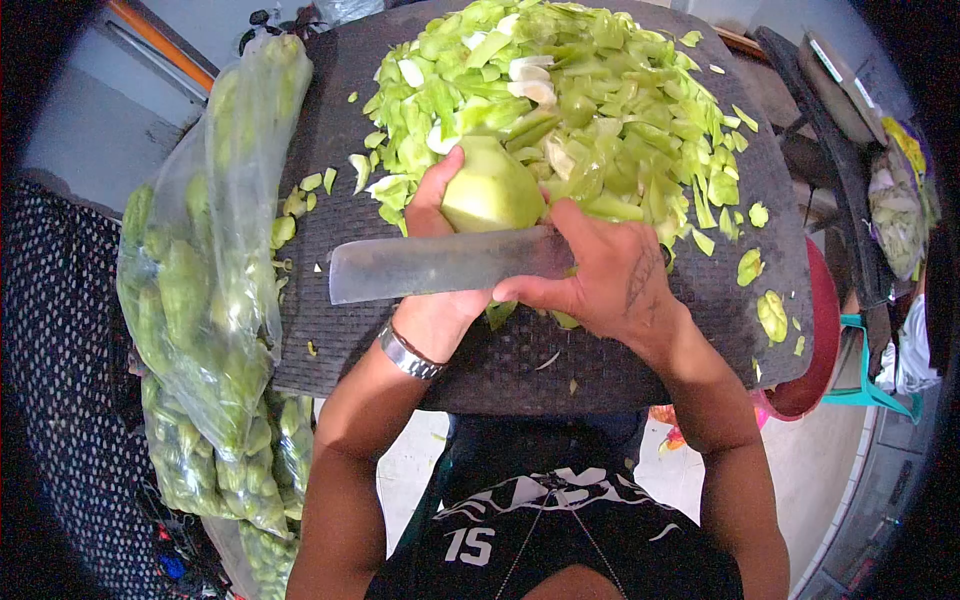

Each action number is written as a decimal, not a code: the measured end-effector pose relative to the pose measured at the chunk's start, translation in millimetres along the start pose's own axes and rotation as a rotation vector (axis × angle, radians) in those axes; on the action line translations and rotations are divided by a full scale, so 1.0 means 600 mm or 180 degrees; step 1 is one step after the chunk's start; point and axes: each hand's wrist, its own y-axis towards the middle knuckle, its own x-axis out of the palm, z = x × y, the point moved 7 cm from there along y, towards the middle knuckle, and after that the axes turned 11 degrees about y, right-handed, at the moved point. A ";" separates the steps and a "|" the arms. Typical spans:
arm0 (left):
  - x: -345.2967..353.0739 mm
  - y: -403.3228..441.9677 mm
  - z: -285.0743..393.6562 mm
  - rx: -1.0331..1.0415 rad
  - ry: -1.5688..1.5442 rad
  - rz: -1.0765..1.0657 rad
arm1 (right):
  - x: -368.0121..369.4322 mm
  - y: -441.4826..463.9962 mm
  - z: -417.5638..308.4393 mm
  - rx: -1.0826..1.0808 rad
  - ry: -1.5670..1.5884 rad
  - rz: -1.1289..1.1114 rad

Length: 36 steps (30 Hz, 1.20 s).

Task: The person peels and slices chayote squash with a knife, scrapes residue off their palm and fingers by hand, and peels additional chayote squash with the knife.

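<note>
A pale green peeled fruit or vegetable rests in my left hand, whose fingers wrap round its left side; a metal watch is on that wrist. My right hand grips a wide cleaver-like knife near its right end, the handle hidden in the hand. The blade lies level just below the peeled piece, pointing left across my left palm. Behind both hands, a large heap of green peelings and slices covers the back of the dark woven tabletop.
Clear plastic bags of green vegetables stand along the table's left side. Scattered peel bits lie at the right edge. Beyond it are a red tub and a teal stool. A bag hangs at the far right.
</note>
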 end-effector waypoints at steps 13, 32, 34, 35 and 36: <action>-0.003 0.000 0.000 -0.0028 -0.0077 0.0017 | -0.001 -0.001 -0.005 -0.0159 -0.0005 0.0022; 0.004 0.000 0.009 0.0170 -0.0023 -0.0185 | -0.032 0.010 0.026 0.0300 0.0410 -0.0126; 0.017 -0.008 0.009 0.0026 -0.0100 -0.0317 | -0.019 0.005 0.021 0.0204 0.0530 -0.0083; 0.017 -0.009 0.010 0.0055 -0.0046 -0.0334 | -0.017 0.003 0.022 0.0264 0.0508 -0.0151; 0.017 -0.011 0.011 0.0091 0.0003 -0.0356 | -0.018 0.004 0.021 0.0316 0.0480 -0.0222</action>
